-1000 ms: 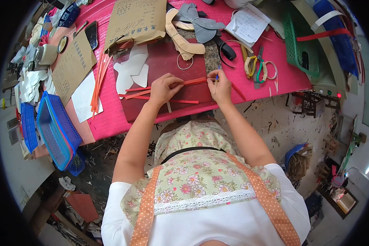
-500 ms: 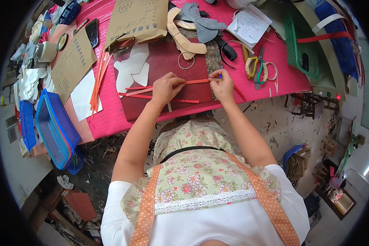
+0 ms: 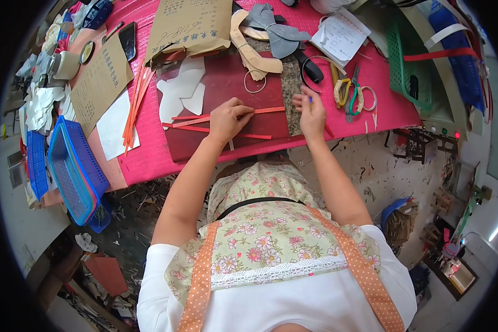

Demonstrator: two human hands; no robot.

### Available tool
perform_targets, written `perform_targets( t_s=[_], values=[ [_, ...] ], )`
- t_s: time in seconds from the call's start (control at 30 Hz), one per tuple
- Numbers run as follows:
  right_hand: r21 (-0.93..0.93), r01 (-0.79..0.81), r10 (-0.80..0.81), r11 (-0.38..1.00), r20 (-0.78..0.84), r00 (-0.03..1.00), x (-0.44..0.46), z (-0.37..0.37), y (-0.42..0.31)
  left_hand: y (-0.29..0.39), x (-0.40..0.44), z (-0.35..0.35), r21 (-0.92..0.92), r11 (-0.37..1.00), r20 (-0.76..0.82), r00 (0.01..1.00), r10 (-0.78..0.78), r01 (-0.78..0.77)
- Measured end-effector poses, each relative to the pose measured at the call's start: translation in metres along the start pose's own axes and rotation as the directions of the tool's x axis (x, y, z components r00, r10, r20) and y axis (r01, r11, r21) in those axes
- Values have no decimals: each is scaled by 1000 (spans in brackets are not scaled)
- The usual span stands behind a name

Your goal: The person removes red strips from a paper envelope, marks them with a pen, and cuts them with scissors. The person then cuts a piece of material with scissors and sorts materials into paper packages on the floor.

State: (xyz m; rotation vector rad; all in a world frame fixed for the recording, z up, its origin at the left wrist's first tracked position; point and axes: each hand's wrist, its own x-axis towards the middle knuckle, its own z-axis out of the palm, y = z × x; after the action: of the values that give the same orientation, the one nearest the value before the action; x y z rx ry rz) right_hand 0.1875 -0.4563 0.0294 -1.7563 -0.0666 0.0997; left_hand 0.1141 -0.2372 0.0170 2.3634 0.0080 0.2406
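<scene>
My left hand (image 3: 230, 119) is closed in a pinch on a narrow red strip (image 3: 270, 109) lying across the dark red mat (image 3: 205, 149). The strip's right end sticks out past the fingertips, with small marks along it. More red strips (image 3: 254, 135) lie under and beside this hand. My right hand (image 3: 311, 115) is raised at the mat's right edge, apart from the strip. Its fingers are curled around a slim pen-like tool with a blue part (image 3: 310, 100); most of it is hidden. White cut pieces (image 3: 181, 88) lie beyond the left hand.
Scissors with wrapped handles (image 3: 353, 99) and yellow-handled cutters (image 3: 340, 91) lie to the right. A notepad (image 3: 340, 36), brown envelope (image 3: 188, 25) and grey pieces (image 3: 276, 33) are at the back. Orange strips (image 3: 135, 108) and blue baskets (image 3: 74, 166) are left, a green basket (image 3: 406, 72) right.
My right hand has come away from the strip's right end, moving slightly right and turning, with the blue tool still in it. My left hand keeps its pinch on the strip.
</scene>
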Motion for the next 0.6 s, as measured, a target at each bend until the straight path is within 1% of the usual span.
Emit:
perform_targets(
  t_s=[0.03,0.07,0.13,0.17,0.23,0.27,0.33,0.6],
  values=[
    [12,-10,11,1000,-100,995,0,1,-9,0,0,0,13,1000,-6,1000,17,-17],
    [12,-10,11,1000,-98,995,0,3,-9,0,0,-1,25,999,-12,999,34,-34],
    [-203,84,-71,976,71,995,-2,5,-9,1,1,-1,21,999,-15,999,33,-33],
    [-203,84,-71,975,73,995,-5,10,-13,1,1,-1,17,999,-17,999,34,-34],
    [-335,257,-190,907,218,957,-13,22,-21,0,0,-1,15,999,-19,999,32,-32],
    [-335,258,-191,906,221,956,-13,23,-18,0,0,-1,13,999,-20,999,32,-32],
    [-401,256,-179,879,221,959,-13,26,-11,1,0,-2,19,999,-24,999,34,-33],
    [-429,325,-230,843,258,938,-14,31,-17,-2,-1,-1,7,999,-37,999,33,-33]
  ],
)
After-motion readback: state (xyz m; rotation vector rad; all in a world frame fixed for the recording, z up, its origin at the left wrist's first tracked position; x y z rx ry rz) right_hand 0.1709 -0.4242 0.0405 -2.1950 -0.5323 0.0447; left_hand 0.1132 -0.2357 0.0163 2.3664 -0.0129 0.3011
